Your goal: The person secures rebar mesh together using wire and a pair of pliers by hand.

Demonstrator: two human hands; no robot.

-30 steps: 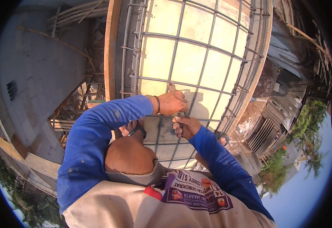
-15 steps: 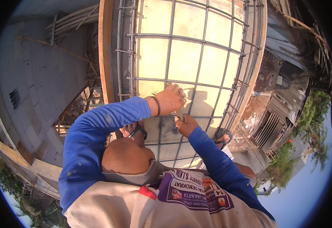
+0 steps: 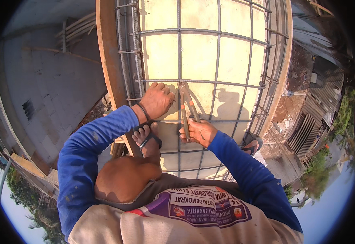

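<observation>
My right hand (image 3: pixel 202 132) grips a pair of pincers (image 3: pixel 183 112) with worn handles and orange marks. The handles stand apart, and the jaws are at a crossing of the steel rebar grid (image 3: pixel 226 83). Just left of the pincers, my left hand (image 3: pixel 157 101) is closed above the pale panel (image 3: pixel 159 53), its fingers curled. Whatever those fingers may hold is hidden. The rebar lies over the panel in crossing bars, casting thin shadows.
Wooden boards (image 3: pixel 111 65) edge the panel, with bundled rebar (image 3: pixel 136 49) inside the left one. My sandalled foot (image 3: pixel 147 140) rests beside the left edge. A grey block surface (image 3: pixel 51 81) lies lower left; corrugated roofing (image 3: pixel 303 132) is below right.
My left hand has moved left, away from the crossing. My right hand has come slightly lower, and the pincers now show plainly with spread handles. My view has shifted a little.
</observation>
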